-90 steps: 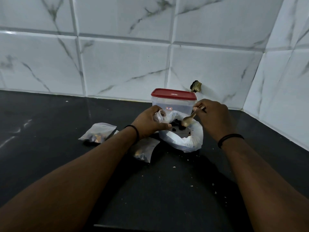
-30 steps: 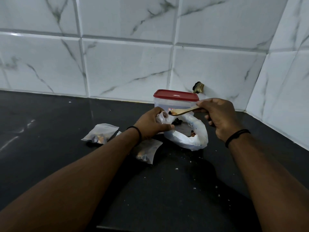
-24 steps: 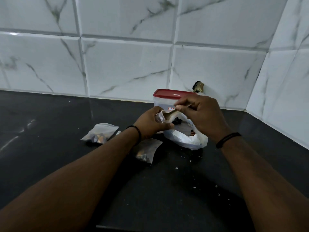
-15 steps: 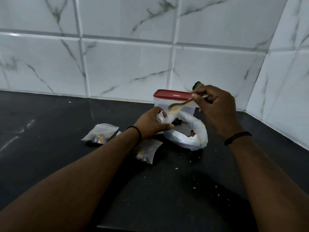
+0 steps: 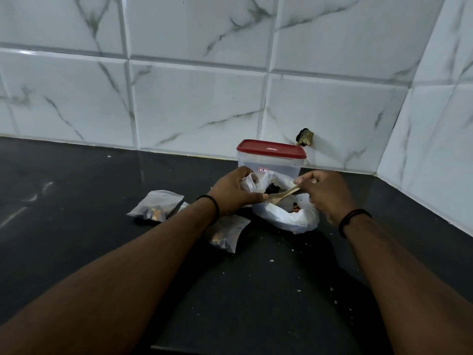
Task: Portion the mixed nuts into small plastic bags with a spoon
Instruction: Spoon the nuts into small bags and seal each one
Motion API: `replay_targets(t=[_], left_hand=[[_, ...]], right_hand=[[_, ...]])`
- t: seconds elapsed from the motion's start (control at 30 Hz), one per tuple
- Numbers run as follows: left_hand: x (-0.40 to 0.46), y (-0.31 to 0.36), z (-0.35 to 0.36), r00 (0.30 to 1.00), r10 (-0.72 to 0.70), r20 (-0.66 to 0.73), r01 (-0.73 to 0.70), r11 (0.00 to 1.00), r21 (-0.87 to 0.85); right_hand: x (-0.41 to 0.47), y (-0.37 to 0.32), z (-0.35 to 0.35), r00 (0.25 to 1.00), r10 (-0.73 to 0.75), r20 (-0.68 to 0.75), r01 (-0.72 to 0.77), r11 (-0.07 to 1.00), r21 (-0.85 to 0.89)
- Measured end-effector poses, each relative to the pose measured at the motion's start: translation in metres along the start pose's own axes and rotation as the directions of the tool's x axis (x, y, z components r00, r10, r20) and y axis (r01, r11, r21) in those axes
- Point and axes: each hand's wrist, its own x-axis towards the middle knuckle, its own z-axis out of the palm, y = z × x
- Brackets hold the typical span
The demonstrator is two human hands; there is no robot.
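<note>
A red-lidded container (image 5: 270, 160) stands against the tiled wall (image 5: 194, 103) right behind the big white bag of nuts (image 5: 286, 213), with two filled small bags (image 5: 156, 206) lying on the dark counter (image 5: 76, 188) to the left, the nearer one (image 5: 226, 233) partly under the left forearm. The left hand (image 5: 234, 192) pinches an open small plastic bag (image 5: 249, 181), its contents hidden by the fingers. The right hand (image 5: 326, 192) grips the spoon (image 5: 282, 195) by its handle, bowl over the white bag beside the left thumb; whether it's loaded is hard to make out.
</note>
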Motion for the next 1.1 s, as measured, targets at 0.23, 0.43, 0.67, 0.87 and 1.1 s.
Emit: replay_targets(t=[0.23,0.43,0.67,0.87,1.1], left_hand=[[0.001,-0.001,-0.001,1.000,-0.006,-0.005,0.006,1.000,-0.014],[0.001,-0.002,-0.001,1.000,-0.004,-0.006,0.004,1.000,-0.019],[0.002,-0.004,0.000,1.000,-0.012,-0.008,0.011,0.998,-0.056],[0.001,-0.003,-0.001,1.000,-0.023,0.015,0.024,0.996,-0.084],[0.000,-0.003,-0.001,1.000,-0.022,0.003,0.022,0.995,-0.097]], right_hand=[[-0.005,-0.008,-0.008,0.959,0.262,0.107,-0.280,0.931,0.233],[0.000,-0.009,-0.020,0.932,0.358,0.065,-0.360,0.881,0.306],[-0.007,-0.030,-0.016,0.986,0.125,-0.110,-0.075,0.922,0.380],[-0.028,-0.055,-0.002,0.897,-0.442,-0.023,0.440,0.886,0.149],[-0.023,-0.053,-0.009,0.840,-0.537,-0.078,0.542,0.824,0.166]])
